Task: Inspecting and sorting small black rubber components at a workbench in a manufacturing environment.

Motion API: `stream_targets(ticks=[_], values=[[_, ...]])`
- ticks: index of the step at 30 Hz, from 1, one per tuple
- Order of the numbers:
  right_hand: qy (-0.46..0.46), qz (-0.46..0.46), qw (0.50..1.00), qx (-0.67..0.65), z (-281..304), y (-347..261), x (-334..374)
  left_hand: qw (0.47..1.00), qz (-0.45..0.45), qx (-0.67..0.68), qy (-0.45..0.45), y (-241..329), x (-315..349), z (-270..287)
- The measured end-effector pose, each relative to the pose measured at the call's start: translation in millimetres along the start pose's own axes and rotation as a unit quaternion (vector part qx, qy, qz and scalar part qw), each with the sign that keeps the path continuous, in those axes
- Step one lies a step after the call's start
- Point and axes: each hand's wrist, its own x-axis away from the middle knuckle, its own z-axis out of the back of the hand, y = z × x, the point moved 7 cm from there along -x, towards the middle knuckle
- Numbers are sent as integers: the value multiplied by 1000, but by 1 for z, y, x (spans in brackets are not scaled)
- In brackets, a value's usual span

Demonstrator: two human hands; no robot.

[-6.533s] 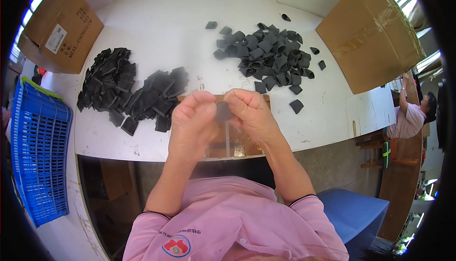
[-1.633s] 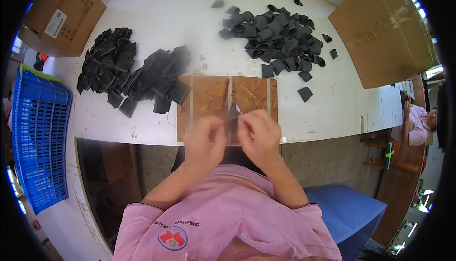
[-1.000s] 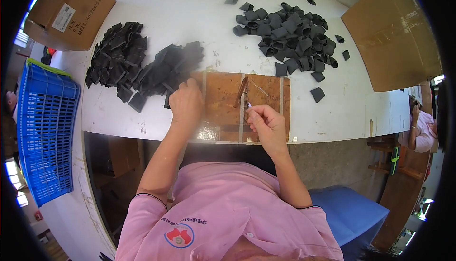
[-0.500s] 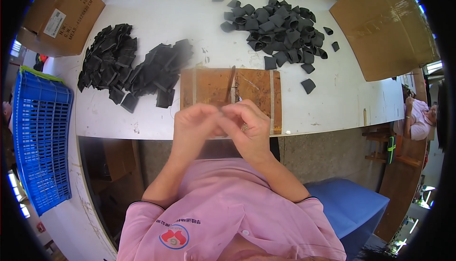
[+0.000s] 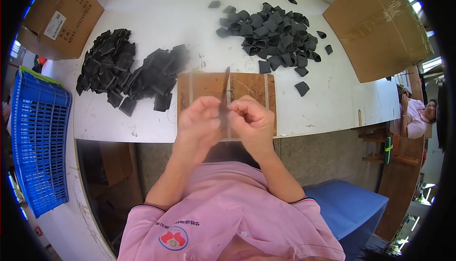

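Observation:
Over the near part of a brown wooden board [image 5: 197,87], my two hands are close together, blurred by motion. My left hand [image 5: 200,124] has its fingers bent around a small dark piece [image 5: 223,111], which is mostly hidden. Close beside it my right hand [image 5: 254,121] is closed, fingertips pinched against the thumb near the same piece; what lies inside that pinch is hidden. A thin dark upright strip [image 5: 226,85] rises past the fingers from the board's middle. To the left lie flat black fabric pieces [image 5: 107,64] in overlapping heaps. Farther right is a pile of dark tube-shaped pieces [image 5: 280,28].
Cardboard boxes stand at the far left [image 5: 64,18] and far right [image 5: 377,28] of the white table [image 5: 327,111]. A blue plastic basket [image 5: 42,142] is at the left edge. Beyond the table's right end sits another person [image 5: 413,116].
My hands have drawn slightly apart, the right one turning into a tighter pinch. The whole view has shifted a little. The piles look the same.

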Motion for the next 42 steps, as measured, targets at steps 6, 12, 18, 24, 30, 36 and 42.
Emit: stream_targets(ticks=[6,12,18,24,30,36,42], values=[[-88,-292,819,-485,-31,31,12,877,-277,-366,139,20,10,-3],[-162,-261,913,-268,-25,9,2,976,-147,-153,42,23,2,-6],[-186,-89,972,-111,-10,-58,-46,910,102,315,-251,37,-6,-59],[-194,-214,942,-167,-22,-20,-64,964,101,216,-118,33,-45,-32],[-218,-121,940,-233,-16,-20,-68,909,114,344,-205,30,-42,-38],[-222,-159,940,-203,-26,-7,-65,972,77,197,-98,27,-38,-27],[-215,-174,959,-63,-16,-9,-65,994,3,61,-93,30,-44,-21]])
